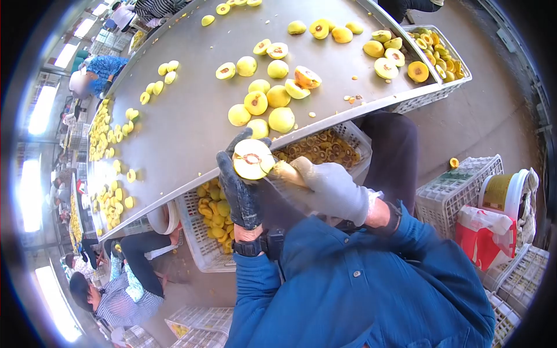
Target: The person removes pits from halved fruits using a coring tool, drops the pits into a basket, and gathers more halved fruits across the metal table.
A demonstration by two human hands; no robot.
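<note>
My left hand (242, 191), in a dark glove, is closed around a halved yellow peach (253, 159). Its pale cut face and the reddish pit area in the centre face up. My right hand (338, 188), in a grey glove, grips a wooden-handled tool (290, 173). The tool's front end meets the right edge of the peach half; its working tip is hard to make out. Just beyond my left hand, several peach halves (255, 102) lie on the metal table (191, 110), some cut side up, others cut side down.
Beneath the table edge stand a crate of brown pits (325, 148) and a crate of yellow peaches (194, 240). Another crate of pitted halves (467, 72) sits at the table's right end. Stacked crates (455, 188) and a bucket (499, 191) are at right. Co-workers (125, 296) sit at left.
</note>
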